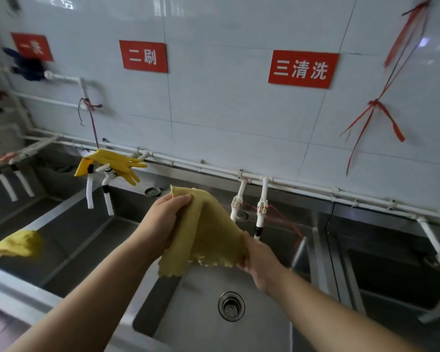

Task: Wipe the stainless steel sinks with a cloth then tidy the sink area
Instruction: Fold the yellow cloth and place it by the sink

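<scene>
At the centre of the frame, above the middle sink [252, 334], the yellow cloth [208, 229] hangs spread between both hands: the left hand [163, 219] grips its top corner, the right hand [258, 260] apparently pinches its lower edge, fingers mostly hidden.

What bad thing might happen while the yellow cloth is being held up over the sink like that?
1. The cloth hangs only from its corners, pinched by the left hand and right hand; if one slips, it may drop into the sink, near the drain.
2. The white taps and their red strings sit just behind it, so a swing might snag them.
</scene>
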`<state>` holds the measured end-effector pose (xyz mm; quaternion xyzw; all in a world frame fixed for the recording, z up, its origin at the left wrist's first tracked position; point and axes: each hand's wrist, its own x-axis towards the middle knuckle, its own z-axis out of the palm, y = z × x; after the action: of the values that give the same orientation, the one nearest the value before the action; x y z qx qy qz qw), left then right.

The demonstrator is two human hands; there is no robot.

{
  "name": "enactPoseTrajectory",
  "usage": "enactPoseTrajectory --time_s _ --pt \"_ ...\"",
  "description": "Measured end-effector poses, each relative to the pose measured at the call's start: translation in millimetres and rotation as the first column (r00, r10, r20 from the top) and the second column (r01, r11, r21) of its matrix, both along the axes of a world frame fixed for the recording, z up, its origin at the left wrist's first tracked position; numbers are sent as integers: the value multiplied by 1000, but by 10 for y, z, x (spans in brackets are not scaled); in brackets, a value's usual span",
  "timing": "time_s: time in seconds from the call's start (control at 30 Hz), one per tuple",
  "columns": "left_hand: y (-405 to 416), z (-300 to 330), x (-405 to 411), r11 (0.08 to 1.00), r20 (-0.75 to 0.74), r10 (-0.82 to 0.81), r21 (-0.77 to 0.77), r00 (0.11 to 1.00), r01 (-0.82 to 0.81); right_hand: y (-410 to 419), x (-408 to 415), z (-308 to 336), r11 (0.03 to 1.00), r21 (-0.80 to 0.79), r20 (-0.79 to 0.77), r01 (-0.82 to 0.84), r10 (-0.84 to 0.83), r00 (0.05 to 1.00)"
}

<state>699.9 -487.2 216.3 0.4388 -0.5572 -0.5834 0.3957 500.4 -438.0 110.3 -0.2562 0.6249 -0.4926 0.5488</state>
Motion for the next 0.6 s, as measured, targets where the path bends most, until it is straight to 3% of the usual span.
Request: enactPoseTrajectory --time_s 0.1,0.2,0.43,0.6 --pt "-78 -52 159 997 51 77 0 996 -77 5 66 120 959 -194 -85 208 -228 970" --pt "-171 -192 324 987 190 157 -49 969 -150 21 9 260 904 -306 -142 298 -353 925" --pt "-200 -493 544 902 414 358 -384 837 -196 94 -82 333 924 -370 -550 94 -300 779" --pt "-238 -453 537 888 323 306 -437 896 -145 144 -168 405 938 -338 -723 80 -313 615"
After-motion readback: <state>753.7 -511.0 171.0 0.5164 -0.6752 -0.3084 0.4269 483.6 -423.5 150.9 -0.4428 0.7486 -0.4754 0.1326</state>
